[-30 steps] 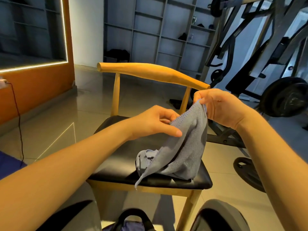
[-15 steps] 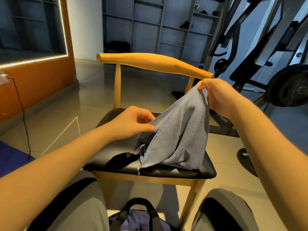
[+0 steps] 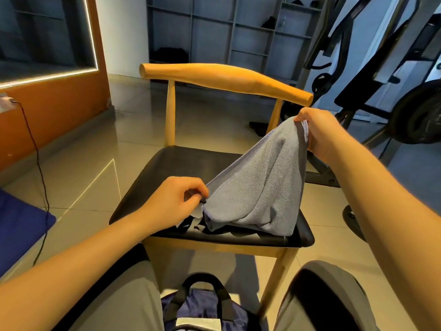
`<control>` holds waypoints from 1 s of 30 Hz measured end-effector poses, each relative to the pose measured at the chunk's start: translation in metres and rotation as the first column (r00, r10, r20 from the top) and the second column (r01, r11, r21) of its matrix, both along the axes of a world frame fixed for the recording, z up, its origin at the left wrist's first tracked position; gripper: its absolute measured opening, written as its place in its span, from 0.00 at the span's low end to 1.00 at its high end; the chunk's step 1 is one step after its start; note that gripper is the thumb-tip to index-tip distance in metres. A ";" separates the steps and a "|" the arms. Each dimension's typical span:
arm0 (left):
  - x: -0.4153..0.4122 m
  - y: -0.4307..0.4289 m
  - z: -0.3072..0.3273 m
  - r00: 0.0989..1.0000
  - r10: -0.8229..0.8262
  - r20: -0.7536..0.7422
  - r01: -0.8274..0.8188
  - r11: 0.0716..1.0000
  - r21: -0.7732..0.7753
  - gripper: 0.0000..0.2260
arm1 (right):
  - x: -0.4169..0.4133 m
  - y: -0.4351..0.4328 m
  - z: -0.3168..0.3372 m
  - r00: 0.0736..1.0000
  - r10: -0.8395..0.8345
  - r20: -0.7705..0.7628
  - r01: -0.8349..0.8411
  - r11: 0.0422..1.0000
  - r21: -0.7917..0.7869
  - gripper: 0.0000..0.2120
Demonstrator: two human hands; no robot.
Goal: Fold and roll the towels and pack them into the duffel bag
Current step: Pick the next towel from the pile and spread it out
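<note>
The person is sitting in front of a wooden chair and is reaching both bare arms out over its black seat. The right hand is raised just below the right end of the backrest. Its fingers are curling round the top corner of a grey towel and pinching it there. The left hand is hanging low, just above the seat. Its knuckles are facing up, and its thumb and fingertips are pinching the towel's stitched edge near the lower end. That edge is running in a straight slope between the two hands. The rest of the cloth is draping down in a tent shape, with its bottom bunching on the right half of the seat. A dark blue duffel bag with black handles is standing on the floor between the person's knees, in front of the chair. A black cable is trailing down the orange wall on the left.

A second ago the hands were close together near the towel's top corner. Since then the left hand has slid down along the stitched edge towards the seat. The right hand has kept its grip on the corner, so the hands are now well apart and the edge is drawn out longer. More of the bag is showing at the bottom than before.
</note>
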State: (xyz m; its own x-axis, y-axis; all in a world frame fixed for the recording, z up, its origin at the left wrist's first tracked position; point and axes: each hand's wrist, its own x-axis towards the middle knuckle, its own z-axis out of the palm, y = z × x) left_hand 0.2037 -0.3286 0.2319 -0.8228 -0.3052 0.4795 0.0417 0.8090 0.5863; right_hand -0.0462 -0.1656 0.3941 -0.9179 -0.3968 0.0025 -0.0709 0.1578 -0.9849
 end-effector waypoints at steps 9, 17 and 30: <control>-0.004 0.005 -0.004 0.998 0.042 -0.044 -0.041 0.999 0.021 0.07 | -0.004 0.003 0.002 0.996 -0.082 -0.034 0.082 0.997 -0.014 0.07; -0.010 0.006 0.006 0.984 0.151 -0.096 -0.150 0.989 0.014 0.03 | -0.016 0.010 0.008 0.993 -0.111 -0.038 0.113 0.993 0.047 0.11; 0.015 -0.052 0.164 0.843 0.430 -0.322 -0.422 0.901 0.098 0.04 | 0.009 0.051 0.035 0.893 0.312 -0.323 -0.367 0.922 -0.123 0.11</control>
